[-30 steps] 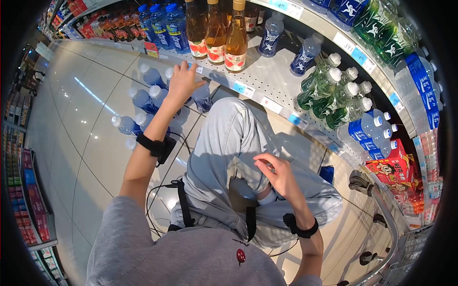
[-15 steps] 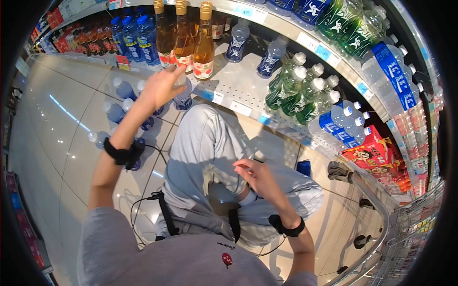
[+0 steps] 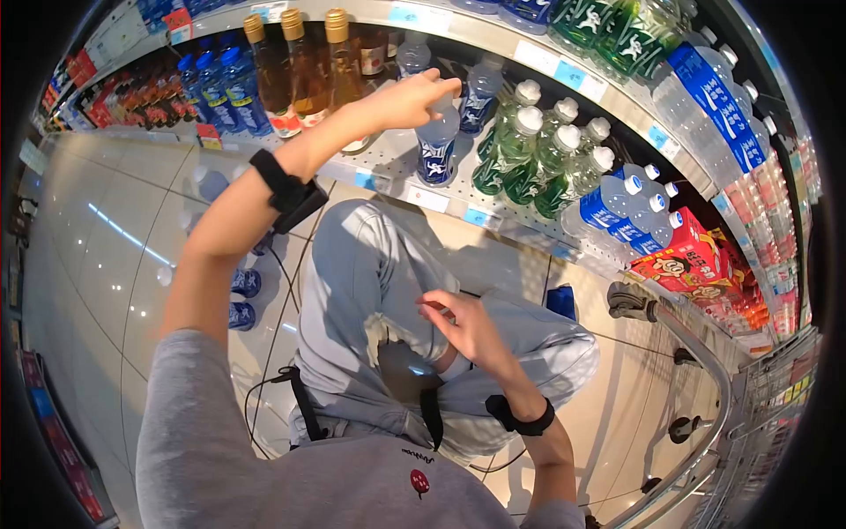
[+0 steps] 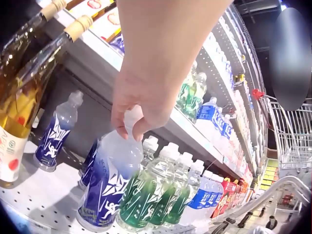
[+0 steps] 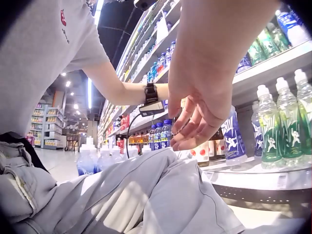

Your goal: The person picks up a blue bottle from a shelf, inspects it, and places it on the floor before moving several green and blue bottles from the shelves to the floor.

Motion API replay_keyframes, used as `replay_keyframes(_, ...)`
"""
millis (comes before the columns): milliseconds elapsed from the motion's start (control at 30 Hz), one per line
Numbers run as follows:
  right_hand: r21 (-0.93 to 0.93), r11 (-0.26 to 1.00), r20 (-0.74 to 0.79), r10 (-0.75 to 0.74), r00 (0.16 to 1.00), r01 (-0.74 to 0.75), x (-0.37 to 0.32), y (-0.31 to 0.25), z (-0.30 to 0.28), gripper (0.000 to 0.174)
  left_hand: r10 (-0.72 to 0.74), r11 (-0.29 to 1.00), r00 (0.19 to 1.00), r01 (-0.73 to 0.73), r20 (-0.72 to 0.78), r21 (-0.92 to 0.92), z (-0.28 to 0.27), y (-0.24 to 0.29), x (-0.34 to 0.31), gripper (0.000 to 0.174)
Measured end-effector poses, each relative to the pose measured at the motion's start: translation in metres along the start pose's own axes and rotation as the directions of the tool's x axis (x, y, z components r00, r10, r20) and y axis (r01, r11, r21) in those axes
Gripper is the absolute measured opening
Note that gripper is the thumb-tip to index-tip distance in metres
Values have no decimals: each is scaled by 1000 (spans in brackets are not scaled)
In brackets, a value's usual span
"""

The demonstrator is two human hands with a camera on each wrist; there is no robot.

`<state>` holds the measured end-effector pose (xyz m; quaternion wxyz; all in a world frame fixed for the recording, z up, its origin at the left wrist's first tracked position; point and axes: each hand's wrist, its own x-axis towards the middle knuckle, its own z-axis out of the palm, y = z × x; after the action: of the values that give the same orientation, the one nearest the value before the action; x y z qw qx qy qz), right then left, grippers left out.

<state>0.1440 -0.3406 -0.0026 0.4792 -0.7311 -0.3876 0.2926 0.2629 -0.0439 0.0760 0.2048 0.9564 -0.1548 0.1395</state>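
Note:
My left hand [image 3: 401,104] pinches the top of a blue-labelled drink bottle [image 3: 435,152] from above. The bottle stands upright by the shelf's [image 3: 395,166] front edge. In the left wrist view, thumb and fingers of the left hand [image 4: 146,100] close round the neck of the bottle [image 4: 109,183], and its cap is mostly covered. Beside it are green-labelled bottles [image 4: 163,185] with white caps; behind it is another blue-labelled bottle [image 4: 54,134]. My right hand [image 3: 476,328] hovers over my lap, its fingers loosely bent and holding nothing, as the right wrist view shows of that hand [image 5: 204,109].
Tall amber glass bottles [image 3: 308,75] stand left on the shelf. Several blue-labelled bottles [image 3: 242,282] are on the floor tiles, partly behind my left arm. At right are water bottles [image 3: 630,207], a red carton [image 3: 687,256] and a metal cart [image 3: 727,379].
My left hand has moved from the floor bottles rightward to the shelf, bringing one blue-labelled bottle to its front edge. The right hand stays over the lap. The head view has shifted slightly.

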Motion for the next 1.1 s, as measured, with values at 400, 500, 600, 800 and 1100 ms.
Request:
replay_keyframes(400,59,998,-39,11,999,-9,2,25,-6,17,115,993,992,-113,-49,45,56,-43,111,44)
replay_keyframes(500,48,999,-66,-20,998,24,6,29,-6,17,58,997,998,-59,13,59,58,-40,117,45)
replay_keyframes(600,61,998,-79,-24,997,29,7,33,-3,16,8,998,1000,-10,30,56,60,-42,118,47)
replay_keyframes(800,47,999,-53,-13,999,15,10,33,0,15,-8,989,1000,5,15,145,61,-40,115,60)
replay_keyframes(1100,73,996,6,45,999,-45,4,12,-1,17,-100,989,882,141,-461,55,0,36,-44,56)
